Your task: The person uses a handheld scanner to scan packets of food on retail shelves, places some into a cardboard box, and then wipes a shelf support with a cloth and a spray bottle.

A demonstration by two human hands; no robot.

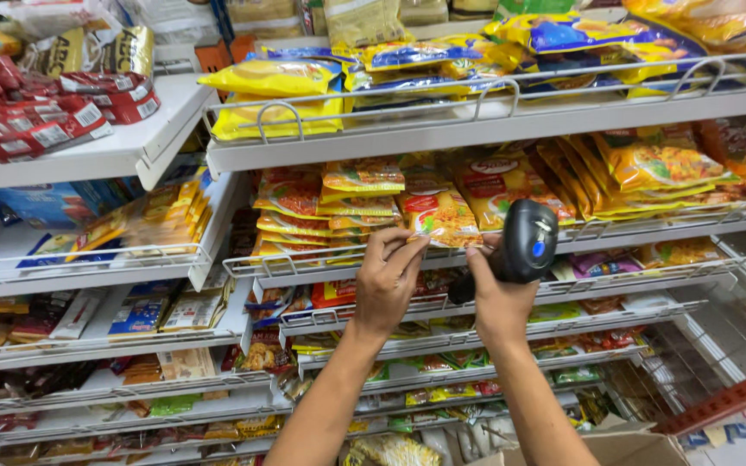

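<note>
My left hand [388,280] pinches the lower edge of an orange noodle packet [439,215] that sticks out from the second shelf. My right hand [498,298] grips a black handheld barcode scanner [524,243] with a blue button. Its thumb and forefinger also touch the packet's lower right corner. The scanner's head sits just right of the packet, level with the shelf's wire rail [615,229]. More orange and yellow packets [330,211] are stacked flat to the left of the held one.
White store shelves with wire front rails fill the view. Yellow and blue packets [407,65] lie on the top shelf, red packets [36,112] at upper left. Lower shelves hold mixed small packets. A cardboard box [628,444] stands at the bottom right.
</note>
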